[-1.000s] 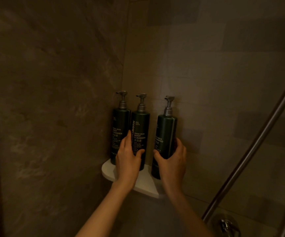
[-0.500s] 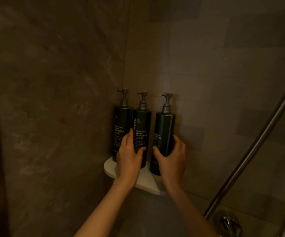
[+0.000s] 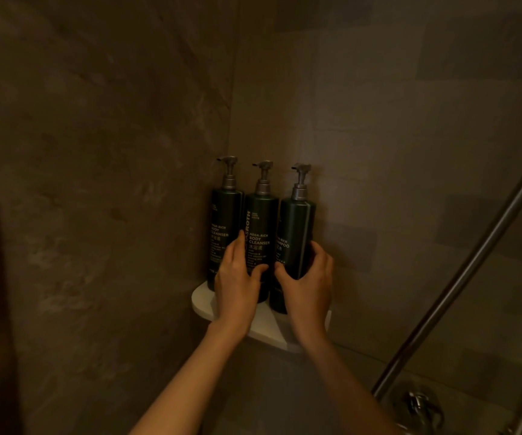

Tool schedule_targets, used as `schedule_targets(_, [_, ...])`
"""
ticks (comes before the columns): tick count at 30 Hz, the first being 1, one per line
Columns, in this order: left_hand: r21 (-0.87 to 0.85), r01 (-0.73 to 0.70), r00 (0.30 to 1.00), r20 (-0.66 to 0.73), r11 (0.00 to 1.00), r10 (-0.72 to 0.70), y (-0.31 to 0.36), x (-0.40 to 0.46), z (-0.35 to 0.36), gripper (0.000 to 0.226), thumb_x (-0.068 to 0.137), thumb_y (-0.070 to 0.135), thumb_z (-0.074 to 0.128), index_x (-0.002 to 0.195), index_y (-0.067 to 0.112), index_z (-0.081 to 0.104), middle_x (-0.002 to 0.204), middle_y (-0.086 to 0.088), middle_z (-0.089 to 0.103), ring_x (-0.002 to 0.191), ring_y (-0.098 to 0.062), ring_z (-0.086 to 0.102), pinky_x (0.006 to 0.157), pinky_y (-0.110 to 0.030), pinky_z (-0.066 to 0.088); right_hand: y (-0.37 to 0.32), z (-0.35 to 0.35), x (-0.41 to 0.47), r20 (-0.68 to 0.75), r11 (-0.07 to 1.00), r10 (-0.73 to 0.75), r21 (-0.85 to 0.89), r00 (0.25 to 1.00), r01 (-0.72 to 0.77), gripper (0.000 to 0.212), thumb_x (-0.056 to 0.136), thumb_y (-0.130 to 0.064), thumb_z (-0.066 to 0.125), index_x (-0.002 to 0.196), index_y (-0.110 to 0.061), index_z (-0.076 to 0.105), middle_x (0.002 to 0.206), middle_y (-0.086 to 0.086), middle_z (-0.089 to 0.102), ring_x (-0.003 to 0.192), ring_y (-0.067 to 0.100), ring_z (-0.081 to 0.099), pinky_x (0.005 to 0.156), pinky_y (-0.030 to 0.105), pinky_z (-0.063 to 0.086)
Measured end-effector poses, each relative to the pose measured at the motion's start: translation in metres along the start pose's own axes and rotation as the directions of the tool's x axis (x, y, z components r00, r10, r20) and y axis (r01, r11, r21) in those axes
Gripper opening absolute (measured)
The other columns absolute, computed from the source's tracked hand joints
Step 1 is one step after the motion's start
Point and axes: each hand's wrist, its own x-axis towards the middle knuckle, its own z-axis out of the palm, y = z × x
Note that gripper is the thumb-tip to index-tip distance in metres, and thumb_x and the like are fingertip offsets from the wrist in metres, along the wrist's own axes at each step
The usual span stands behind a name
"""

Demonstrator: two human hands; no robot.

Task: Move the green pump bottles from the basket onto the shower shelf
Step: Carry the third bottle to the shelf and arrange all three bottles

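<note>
Stone-look tiled walls (image 3: 102,183) meet in a corner, and a metal shower hose (image 3: 460,277) runs diagonally across the right side. White corner shelf (image 3: 201,301) sits in that corner and carries all three green pump bottles, upright and packed touching in a row toward its back edge, presumably to keep them clear of the front rim. Left bottle (image 3: 225,227) stands unheld against the left wall. Middle bottle (image 3: 261,233) is clasped low by the left hand (image 3: 237,281), fingers curled narrowly around its left side with the thumb across the front. Right bottle (image 3: 295,237), nearest the shelf's right edge, is gripped by the right hand (image 3: 308,287), fingers wrapped behind, thumb in front. Both holds are low on the body, judged to steady and square the bottles rather than lift them. No basket is in view; placement appears essentially complete.
</note>
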Motion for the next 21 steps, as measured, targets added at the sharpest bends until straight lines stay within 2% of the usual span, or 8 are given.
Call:
schedule_targets(2, [0.006, 0.002, 1.000, 0.000, 1.000, -0.002, -0.0002, 0.0002, -0.0003, 0.072, 0.083, 0.016, 0.068, 0.145, 0.013, 0.033, 0.141, -0.009, 0.046, 0.129, -0.021, 0.046, 0.107, -0.034, 0.041, 0.0009, 0.0006, 0.0006, -0.005, 1.000, -0.004, -0.009, 1.000, 0.004, 0.067, 0.075, -0.028, 0.074, 0.133, -0.021, 0.041, 0.129, -0.002, 0.045, 0.106, 0.006, 0.046, 0.068, 0.006, 0.031])
schedule_targets(6, [0.026, -0.001, 1.000, -0.004, 1.000, 0.001, -0.0001, -0.0003, -0.0001, 0.072, 0.083, 0.016, 0.068, 0.145, 0.013, 0.033, 0.142, -0.009, 0.046, 0.129, -0.021, 0.046, 0.107, -0.037, 0.042, 0.0024, 0.0015, 0.0006, -0.020, 1.000, -0.011, -0.014, 1.000, 0.011, 0.067, 0.074, -0.029, 0.074, 0.133, -0.020, 0.041, 0.129, -0.001, 0.045, 0.111, 0.014, 0.049, 0.077, 0.020, 0.039])
schedule_targets(10, [0.027, 0.002, 1.000, -0.004, 1.000, -0.002, 0.0005, -0.0002, 0.0003, 0.071, 0.083, 0.016, 0.068, 0.145, 0.012, 0.034, 0.141, -0.009, 0.047, 0.128, -0.021, 0.047, 0.107, -0.038, 0.043, 0.0018, 0.0000, 0.0008, -0.018, 1.000, -0.009, -0.008, 1.000, 0.009, 0.068, 0.074, -0.028, 0.074, 0.133, -0.020, 0.042, 0.128, -0.002, 0.046, 0.108, 0.009, 0.048, 0.072, 0.010, 0.035])
schedule_targets(15, [0.017, 0.008, 1.000, 0.001, 1.000, -0.008, 0.0007, -0.0001, 0.0000, 0.071, 0.082, 0.015, 0.068, 0.145, 0.012, 0.033, 0.141, -0.010, 0.047, 0.128, -0.021, 0.047, 0.107, -0.039, 0.043, 0.0012, 0.0002, -0.0003, -0.029, 1.000, -0.011, -0.015, 1.000, 0.011, 0.068, 0.073, -0.030, 0.074, 0.133, -0.021, 0.042, 0.128, -0.001, 0.046, 0.111, 0.013, 0.050, 0.078, 0.022, 0.042])
schedule_targets(21, [0.021, 0.012, 1.000, 0.017, 1.000, -0.012, 0.0007, -0.0004, -0.0017, 0.072, 0.083, 0.016, 0.068, 0.146, 0.012, 0.032, 0.142, -0.009, 0.046, 0.129, -0.021, 0.046, 0.107, -0.037, 0.041, 0.0004, 0.0005, -0.0012, -0.031, 0.999, -0.015, -0.031, 0.999, 0.014, 0.067, 0.073, -0.030, 0.074, 0.131, -0.021, 0.042, 0.127, -0.001, 0.045, 0.110, 0.012, 0.048, 0.076, 0.020, 0.039])
